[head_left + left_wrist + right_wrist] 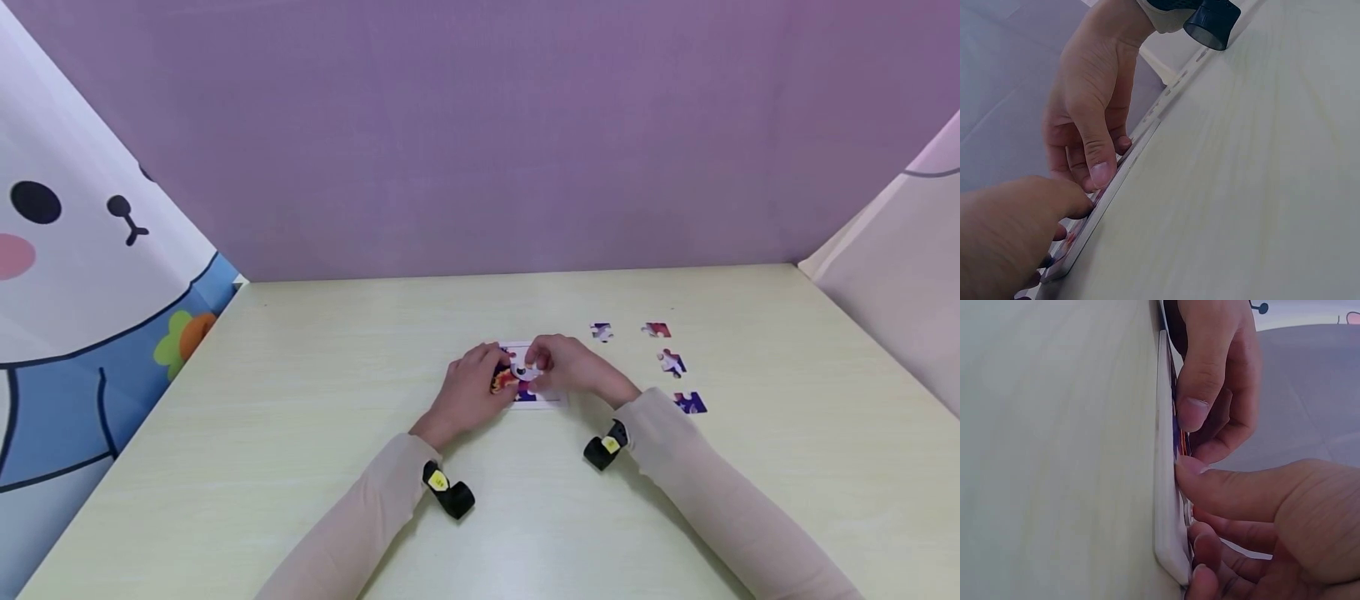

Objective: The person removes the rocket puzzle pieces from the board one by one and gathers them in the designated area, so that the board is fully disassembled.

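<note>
Puzzle board [542, 406] lies flat on the table [337, 350], between the two hands and touched by both. Left hand [472, 385] sits over its left end, fingers bent, thumb toward the near edge; grip or plain press, cannot tell. Right hand [570, 364] comes in from the right, thumb and fingers drawn in close, and seems to pinch a pale piece [532, 373] at the board's middle (lifted or seated, can't tell; fingers cover most of it).

Key relation, as judged: the pale piece against the printed area just left of the right fingertips, practically touching, so alignment looks like the whole matter. Right hand is the nearer one to that piece. Board's long axis is unclear, since the hands hide much of its outline.

Head view alone shows the loose stock: white-and-purple piece [602, 332] and red piece [657, 330] farther back, another piece [672, 362] and dark purple piece [690, 402] right of the right hand. Wrist views give the board edge-on instead: its thickness, plus the right thumb [1192, 465] right at the board's surface, a contact the head view can't settle.
</note>
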`<state>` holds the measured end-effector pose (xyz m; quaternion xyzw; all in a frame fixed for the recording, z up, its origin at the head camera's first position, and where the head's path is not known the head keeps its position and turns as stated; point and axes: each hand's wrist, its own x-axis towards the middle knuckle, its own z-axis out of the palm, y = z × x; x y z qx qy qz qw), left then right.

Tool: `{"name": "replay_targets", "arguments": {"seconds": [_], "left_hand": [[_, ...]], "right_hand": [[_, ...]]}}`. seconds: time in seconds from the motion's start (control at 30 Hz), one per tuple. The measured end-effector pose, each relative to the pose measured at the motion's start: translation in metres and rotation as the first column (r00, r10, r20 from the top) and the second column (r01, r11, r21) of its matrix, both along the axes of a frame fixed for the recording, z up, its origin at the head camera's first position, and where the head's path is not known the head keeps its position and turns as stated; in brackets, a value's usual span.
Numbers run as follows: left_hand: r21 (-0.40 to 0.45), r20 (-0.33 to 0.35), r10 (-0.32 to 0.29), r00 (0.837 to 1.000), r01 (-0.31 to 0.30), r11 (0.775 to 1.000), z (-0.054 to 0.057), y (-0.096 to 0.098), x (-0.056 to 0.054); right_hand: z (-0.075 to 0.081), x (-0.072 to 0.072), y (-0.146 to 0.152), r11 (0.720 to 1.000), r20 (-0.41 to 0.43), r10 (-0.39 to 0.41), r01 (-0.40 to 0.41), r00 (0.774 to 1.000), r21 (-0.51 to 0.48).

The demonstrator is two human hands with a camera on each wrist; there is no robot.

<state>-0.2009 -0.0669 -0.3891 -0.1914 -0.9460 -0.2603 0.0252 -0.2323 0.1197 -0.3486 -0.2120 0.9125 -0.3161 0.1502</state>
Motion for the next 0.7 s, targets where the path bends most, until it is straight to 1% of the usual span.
{"name": "replay_targets", "arguments": {"seconds": [0.57, 0.7], "left_hand": [[-0.008, 0.023, 0.01, 1.0, -0.01, 1.0, 0.0023, 0.0009, 0.0017], [0.006, 0.026, 0.012, 1.0, -0.012, 1.0, 0.0028, 0.0006, 0.0024]], "right_hand": [[-0.0021, -0.0004, -0.0008, 0.999, -0.007, -0.005, 0.005, 1.0, -0.032], [-0.0025, -0.0004, -0.001, 0.999, -0.008, -0.001, 0.0, 1.0, -0.044]]}}
